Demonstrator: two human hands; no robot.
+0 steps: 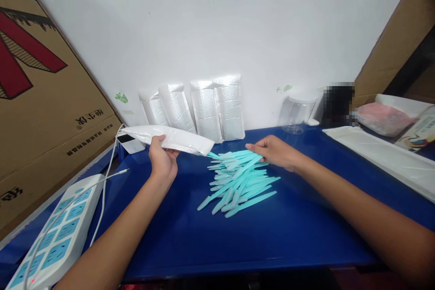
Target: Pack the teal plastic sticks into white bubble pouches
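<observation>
Turquoise sticks (240, 176) lie mostly loose on the blue table (238, 244), some at the mouth of the white pouch (186, 139) your left hand (163, 158) pinches, your right hand (277, 152) pinching their right ends: work appears begun, most sticks outside.

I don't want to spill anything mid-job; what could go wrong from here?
The white pouch in the left hand slopes toward the turquoise sticks, so any contents might slide out. At the right hand, sticks overlap, so moving some could drag others. Bumped, the leaning silver pouches may topple.
</observation>
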